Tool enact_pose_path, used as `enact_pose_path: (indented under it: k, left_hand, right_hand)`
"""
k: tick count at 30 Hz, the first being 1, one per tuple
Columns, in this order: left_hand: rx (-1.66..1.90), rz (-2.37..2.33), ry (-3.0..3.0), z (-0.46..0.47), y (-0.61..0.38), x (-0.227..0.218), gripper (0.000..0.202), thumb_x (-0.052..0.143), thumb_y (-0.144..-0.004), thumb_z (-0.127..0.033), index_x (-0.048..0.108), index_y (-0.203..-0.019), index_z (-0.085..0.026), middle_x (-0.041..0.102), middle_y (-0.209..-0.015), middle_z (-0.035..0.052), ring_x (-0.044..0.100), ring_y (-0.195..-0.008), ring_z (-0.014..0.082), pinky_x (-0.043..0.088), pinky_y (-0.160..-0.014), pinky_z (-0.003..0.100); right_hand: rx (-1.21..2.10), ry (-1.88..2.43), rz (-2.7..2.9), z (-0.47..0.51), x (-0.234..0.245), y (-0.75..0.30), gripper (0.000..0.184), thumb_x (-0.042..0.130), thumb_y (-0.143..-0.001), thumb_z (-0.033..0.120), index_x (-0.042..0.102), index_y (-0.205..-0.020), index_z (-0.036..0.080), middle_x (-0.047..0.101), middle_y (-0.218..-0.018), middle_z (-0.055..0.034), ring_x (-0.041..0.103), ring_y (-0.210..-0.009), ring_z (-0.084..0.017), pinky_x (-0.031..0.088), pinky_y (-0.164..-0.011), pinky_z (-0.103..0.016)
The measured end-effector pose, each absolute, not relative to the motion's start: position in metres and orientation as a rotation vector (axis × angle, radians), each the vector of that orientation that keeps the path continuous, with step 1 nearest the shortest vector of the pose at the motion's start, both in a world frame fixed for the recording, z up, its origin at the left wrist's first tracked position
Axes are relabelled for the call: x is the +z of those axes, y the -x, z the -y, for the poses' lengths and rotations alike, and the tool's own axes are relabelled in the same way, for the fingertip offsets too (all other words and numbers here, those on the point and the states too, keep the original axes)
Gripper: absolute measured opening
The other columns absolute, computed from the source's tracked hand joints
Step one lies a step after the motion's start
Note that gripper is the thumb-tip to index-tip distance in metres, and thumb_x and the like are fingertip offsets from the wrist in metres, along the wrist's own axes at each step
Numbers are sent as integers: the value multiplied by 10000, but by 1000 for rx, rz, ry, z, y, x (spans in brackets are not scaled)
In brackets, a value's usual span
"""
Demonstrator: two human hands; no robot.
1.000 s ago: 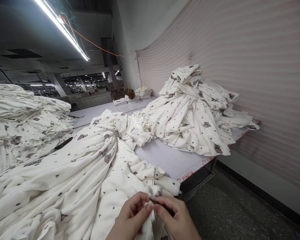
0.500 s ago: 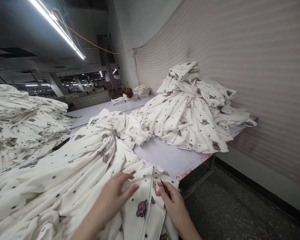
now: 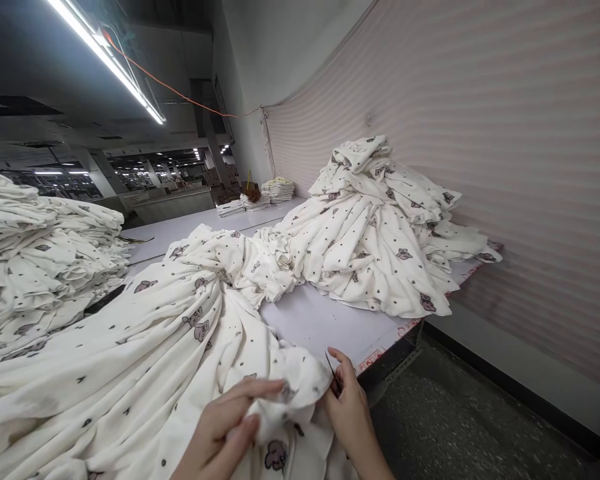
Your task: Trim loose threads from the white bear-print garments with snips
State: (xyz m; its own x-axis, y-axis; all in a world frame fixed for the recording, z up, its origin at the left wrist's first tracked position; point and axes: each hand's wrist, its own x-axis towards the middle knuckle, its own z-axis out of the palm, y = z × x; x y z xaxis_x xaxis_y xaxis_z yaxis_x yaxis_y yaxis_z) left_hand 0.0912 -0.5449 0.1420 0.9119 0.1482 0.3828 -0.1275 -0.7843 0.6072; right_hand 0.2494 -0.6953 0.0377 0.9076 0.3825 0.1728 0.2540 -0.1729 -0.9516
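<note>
A white printed garment [image 3: 145, 347] with small dark hearts and pink animal figures lies spread over the near part of the table. My left hand [image 3: 225, 430] pinches a bunched fold of this garment at the bottom middle. My right hand [image 3: 347, 407] is just to its right, fingers closed around small dark thread snips [image 3: 333, 373] whose tip points up beside the fold. Both hands sit close together at the garment's near edge.
A heap of the same printed garments [image 3: 375, 227] lies against the striped wall at the right. A tall folded stack [image 3: 35, 247] stands at the left. The pale table [image 3: 320, 320] ends at a front edge above dark floor [image 3: 470, 420]. Far stacks [image 3: 277, 190] sit at the table's back.
My left hand went from lying flat on the cloth to gathering and pinching a fold. The flat placket with buttons is now bunched up. My right hand keeps the snips.
</note>
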Motion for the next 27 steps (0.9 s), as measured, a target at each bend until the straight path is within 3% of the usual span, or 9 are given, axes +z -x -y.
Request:
enact_pose_path:
  k: [2,4,7,10,13,16,19,22,27]
  left_hand:
    - [429,-114,-2357,546,-77,148,301,348,-942,-280,617,-816,-230,693,-962,53,637,-888,213,483,-809,302]
    - [255,-250,-2426,549,-71,154,285,400,-915,-343,592,-743,-222,665,-787,29,632,-757,197,483,-707,275]
    - [-7,-435,-2570,560,-72,157,123,584,-809,-350,585,-787,-230,665,-791,4,636,-704,186,478,-635,245]
    - [-52,-426,-2789,572,-80,143,372,719,-679,-347,569,-1003,-242,685,-840,5,664,-674,219,477,-591,265]
    - [185,-312,-3061,580,-87,117,140,566,-803,-236,546,-942,-233,663,-755,13,657,-597,229,433,-509,273]
    - [541,-222,-2982,581,-87,102,182,359,-878,-108,490,-868,-235,598,-732,13,611,-569,177,426,-508,248]
    - [831,-144,-2692,581,-84,103,146,346,-895,-117,442,-884,-227,564,-927,57,571,-622,131,449,-563,229]
    - [903,-49,-2515,583,-82,109,162,344,-882,-101,438,-922,-228,515,-875,35,534,-662,132,447,-590,224]
    - [887,3,-2520,585,-82,105,162,354,-868,-94,443,-884,-229,459,-792,17,480,-639,146,404,-554,234]
  right_hand:
    - [171,1707,546,694,42,-246,348,555,-782,241,602,-1119,169,601,-721,0,599,-670,-193,478,-632,-264]
    - [241,1609,603,694,47,-238,205,538,-808,236,635,-980,181,642,-782,-25,621,-749,-200,485,-674,-255]
    - [297,1526,647,697,56,-225,111,521,-845,244,616,-862,189,650,-819,-33,612,-786,-198,480,-695,-246]
    - [266,1545,657,701,66,-215,109,518,-846,232,578,-766,191,609,-780,-20,579,-764,-192,464,-692,-247]
    - [269,1580,644,706,74,-211,142,513,-850,245,555,-724,195,589,-735,-8,561,-729,-186,457,-656,-241]
    - [228,1689,669,713,79,-213,108,518,-846,249,580,-778,193,614,-754,-19,584,-739,-198,468,-661,-253]
    - [133,1806,759,724,81,-213,118,524,-832,209,623,-894,197,650,-861,-46,620,-806,-213,484,-711,-268]
    - [93,1753,894,736,79,-203,200,550,-839,253,651,-1009,226,659,-916,-53,647,-805,-200,511,-700,-247]
    - [46,1674,942,751,74,-184,243,568,-857,326,683,-1063,264,692,-823,-40,672,-709,-184,528,-607,-218]
